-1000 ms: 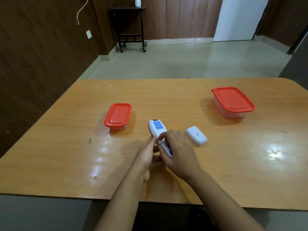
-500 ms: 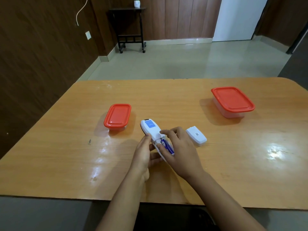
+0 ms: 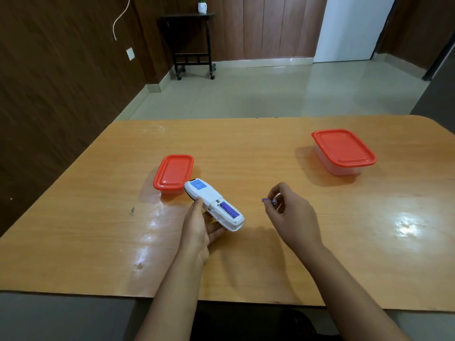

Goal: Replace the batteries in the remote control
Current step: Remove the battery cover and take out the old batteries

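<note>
The white remote control lies back-up in my left hand, which grips it from below just above the table. Its battery compartment is uncovered, and one purple battery sits inside. To the right, my right hand pinches a second purple battery between thumb and fingertips. That hand hides the white battery cover.
The wooden table carries a small red-lidded container just beyond the remote and a larger red-lidded container at the far right. The table's near edge runs below my forearms.
My right hand has pulled one purple battery out of the remote and moved right with it. My left hand has shifted the remote slightly left and lifted it.
</note>
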